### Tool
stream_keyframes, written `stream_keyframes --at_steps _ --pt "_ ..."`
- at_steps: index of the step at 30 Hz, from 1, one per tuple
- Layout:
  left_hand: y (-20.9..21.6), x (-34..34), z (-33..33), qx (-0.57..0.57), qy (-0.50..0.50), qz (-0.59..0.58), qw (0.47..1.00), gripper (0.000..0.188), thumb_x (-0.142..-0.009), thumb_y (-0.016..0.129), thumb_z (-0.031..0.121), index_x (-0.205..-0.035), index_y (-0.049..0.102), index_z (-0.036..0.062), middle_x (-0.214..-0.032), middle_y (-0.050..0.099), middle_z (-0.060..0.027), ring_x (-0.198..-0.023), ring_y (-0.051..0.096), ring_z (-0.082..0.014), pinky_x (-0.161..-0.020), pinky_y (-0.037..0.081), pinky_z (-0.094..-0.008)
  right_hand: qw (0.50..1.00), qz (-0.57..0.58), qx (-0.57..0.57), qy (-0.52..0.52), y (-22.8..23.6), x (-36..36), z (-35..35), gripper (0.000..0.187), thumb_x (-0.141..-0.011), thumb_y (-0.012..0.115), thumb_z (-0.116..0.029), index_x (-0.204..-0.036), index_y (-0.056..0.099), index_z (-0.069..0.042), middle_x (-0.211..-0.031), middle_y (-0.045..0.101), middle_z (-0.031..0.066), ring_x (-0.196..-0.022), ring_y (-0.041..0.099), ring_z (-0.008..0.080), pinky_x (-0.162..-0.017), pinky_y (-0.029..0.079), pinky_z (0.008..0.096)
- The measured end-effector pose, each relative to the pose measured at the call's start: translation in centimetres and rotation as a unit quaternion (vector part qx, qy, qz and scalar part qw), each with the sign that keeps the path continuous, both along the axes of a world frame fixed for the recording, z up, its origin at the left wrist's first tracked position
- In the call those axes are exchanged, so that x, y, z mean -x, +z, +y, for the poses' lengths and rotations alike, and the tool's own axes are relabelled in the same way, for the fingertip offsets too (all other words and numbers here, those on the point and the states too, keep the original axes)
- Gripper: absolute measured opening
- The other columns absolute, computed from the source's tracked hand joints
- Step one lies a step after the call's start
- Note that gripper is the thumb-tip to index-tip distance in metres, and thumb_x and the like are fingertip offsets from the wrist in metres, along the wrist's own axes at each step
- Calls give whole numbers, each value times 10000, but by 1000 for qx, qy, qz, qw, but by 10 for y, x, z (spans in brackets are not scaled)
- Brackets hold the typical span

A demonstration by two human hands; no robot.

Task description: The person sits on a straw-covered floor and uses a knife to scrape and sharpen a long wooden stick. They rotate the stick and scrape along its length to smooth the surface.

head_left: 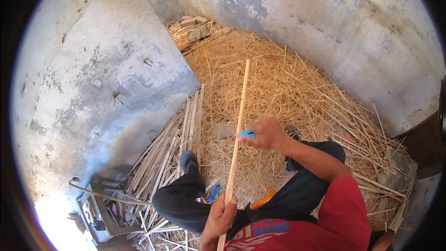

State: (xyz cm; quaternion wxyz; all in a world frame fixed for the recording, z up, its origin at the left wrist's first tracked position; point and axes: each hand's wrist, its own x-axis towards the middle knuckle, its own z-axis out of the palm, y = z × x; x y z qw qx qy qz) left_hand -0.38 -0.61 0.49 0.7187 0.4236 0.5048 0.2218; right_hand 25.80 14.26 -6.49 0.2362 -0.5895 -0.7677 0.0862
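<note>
left hand [222, 214] closed round long stick [238, 125] at its near end | right hand [265, 134] grips blue-handled tool [246, 134] against mid-stick | stick looks light, stiff, likely splintery; best held low, near end

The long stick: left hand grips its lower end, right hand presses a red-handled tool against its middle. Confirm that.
Not quite: the head view shows the tool has a blue handle, not red. The left hand grips the long stick at its lower end; the right hand works its middle.

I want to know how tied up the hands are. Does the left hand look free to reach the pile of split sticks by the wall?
Probably not right now: the left hand grips the long stick, and the bent knee sits between it and the pile of split sticks.
</note>
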Motion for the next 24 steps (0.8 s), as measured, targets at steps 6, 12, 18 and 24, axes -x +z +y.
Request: stream_keyframes --at_steps 6,12,18,24 --pt "-10 -3 -18 -58 -50 -1 997 170 -995 449 230 -910 437 82 -603 426 54 -450 360 -13 -385 288 -189 988 61 -78 -120 -15 -71 60 739 -794 364 -813 -602 629 -151 -432 442 18 -361 400 150 -345 311 301" --pt "-1 -4 -25 -103 -93 49 989 170 -979 493 215 -929 467 55 -616 447 43 -511 391 -36 -451 317 -212 964 -25 -219 -151 -17 -137 92 757 -789 314 -839 -482 444 -160 -388 315 -45 -338 336 118 -325 249 280" --pt "-7 4 -34 -84 -69 50 993 167 -974 505 229 -921 472 75 -600 445 54 -475 386 -17 -408 307 -193 906 98 -105 -399 -21 -191 113 829 -860 262 -772 -570 555 -53 -479 466 68 -452 463 215 -436 375 365" --pt "-3 26 -30 34 34 75 996 171 -967 517 234 -971 497 64 -572 450 36 -422 385 -32 -366 296 -196 937 110 18 -332 4 -205 74 858 -894 239 -728 -921 713 -13 -691 649 166 -732 627 338 -722 470 465"
